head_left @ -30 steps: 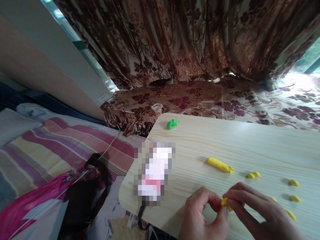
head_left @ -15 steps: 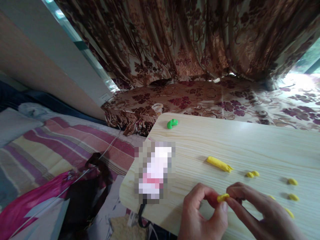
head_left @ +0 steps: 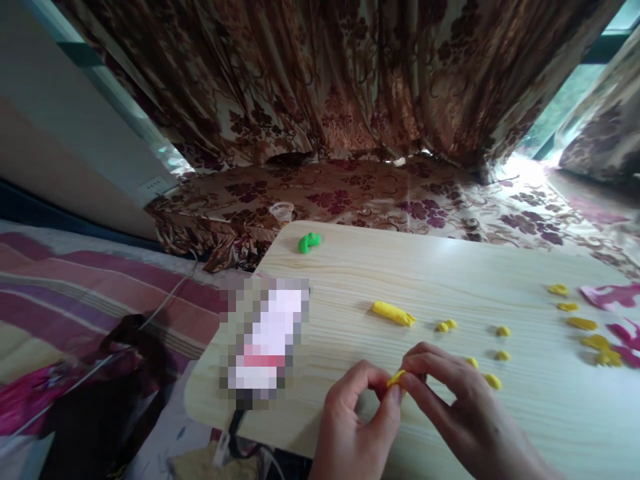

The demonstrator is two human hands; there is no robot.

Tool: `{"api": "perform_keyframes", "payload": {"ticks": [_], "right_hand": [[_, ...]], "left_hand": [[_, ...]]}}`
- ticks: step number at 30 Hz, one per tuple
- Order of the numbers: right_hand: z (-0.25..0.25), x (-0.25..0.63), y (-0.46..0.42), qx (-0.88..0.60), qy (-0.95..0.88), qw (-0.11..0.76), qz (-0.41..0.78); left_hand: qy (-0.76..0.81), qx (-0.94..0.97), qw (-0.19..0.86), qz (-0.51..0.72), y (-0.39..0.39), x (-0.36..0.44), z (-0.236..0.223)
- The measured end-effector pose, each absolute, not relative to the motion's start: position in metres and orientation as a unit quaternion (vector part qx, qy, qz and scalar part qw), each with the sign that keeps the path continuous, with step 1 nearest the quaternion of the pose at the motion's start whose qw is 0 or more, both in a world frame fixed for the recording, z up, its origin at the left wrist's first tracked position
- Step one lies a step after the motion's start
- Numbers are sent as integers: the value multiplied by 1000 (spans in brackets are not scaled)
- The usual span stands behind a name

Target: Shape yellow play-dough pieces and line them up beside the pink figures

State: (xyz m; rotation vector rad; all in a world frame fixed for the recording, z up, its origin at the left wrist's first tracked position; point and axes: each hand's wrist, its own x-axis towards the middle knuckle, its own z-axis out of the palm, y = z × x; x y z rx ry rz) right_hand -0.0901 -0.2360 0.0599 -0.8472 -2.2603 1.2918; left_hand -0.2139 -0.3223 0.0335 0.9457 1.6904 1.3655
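Head view: your L hand (head_left: 356, 420) & R hand (head_left: 460, 400) both pinched the small yellow piece (head_left: 395, 379) over the surface (head_left: 440, 270), nr the yellow roll (head_left: 393, 313); light, even pressure prob. suited it best.

I can see one small, bright yellow piece (head_left: 396, 379), soft-looking like modelling dough, pinched from both sides (so part of it is covered from here). What shows is a narrow strip on a slant, its right end tipped toward the far edge of the table (head_left: 450, 273). It's over the nearer part, well in from the left edge; how high, I can't judge.
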Motion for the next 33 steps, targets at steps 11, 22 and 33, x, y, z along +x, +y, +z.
{"api": "perform_keyframes", "payload": {"ticks": [11,22,33], "right_hand": [[67,-74,-239,-332,-792,184,479],[65,-60,-239,-310,-798,210,473],[66,-44,-241,-306,-792,226,478]], "left_hand": [[635,325,419,562,-320,-201,45],[623,226,447,600,-321,-184,51],[605,223,473,600,-321,-171,53]]}}
